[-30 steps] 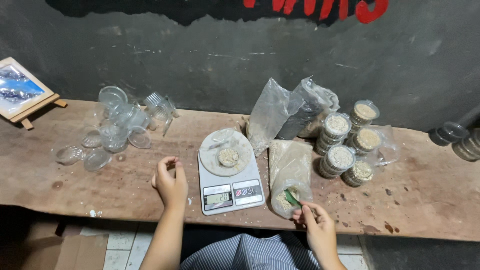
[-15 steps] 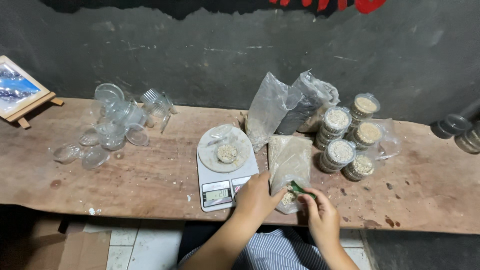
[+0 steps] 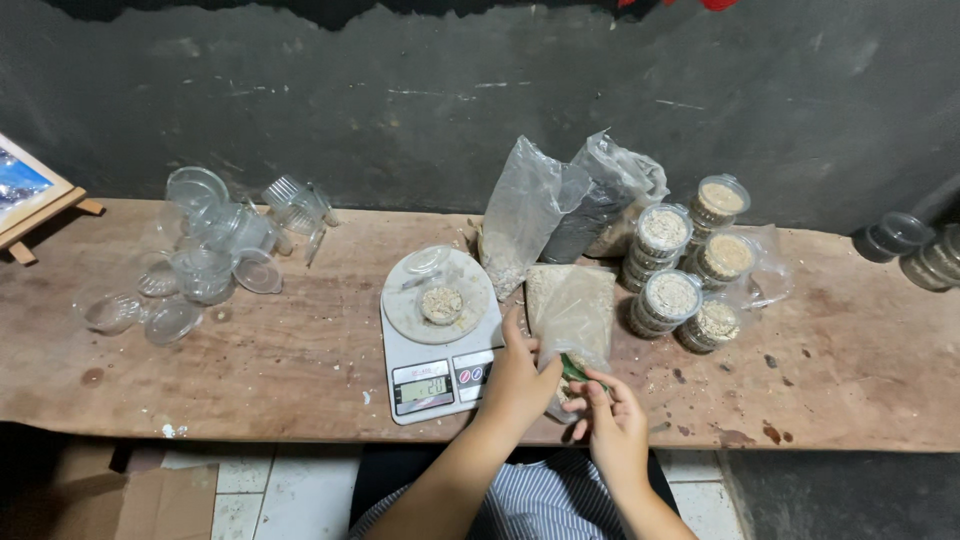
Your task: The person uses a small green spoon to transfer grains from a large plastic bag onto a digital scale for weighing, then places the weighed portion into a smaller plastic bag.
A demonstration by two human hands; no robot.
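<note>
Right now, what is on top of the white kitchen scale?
On the scale sits a round clear lid or plate with a small open cup of pale grain. The plate covers the weighing platform; the display below stays visible.

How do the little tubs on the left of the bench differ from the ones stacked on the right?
The tubs on the left are empty, see-through and scattered loosely, some tipped over with lids apart. The tubs on the right are filled with pale grainy stuff, lidded and stacked in neat upright columns, partly inside a clear bag. Both are small, round, clear plastic, resting on the wooden bench.
</note>
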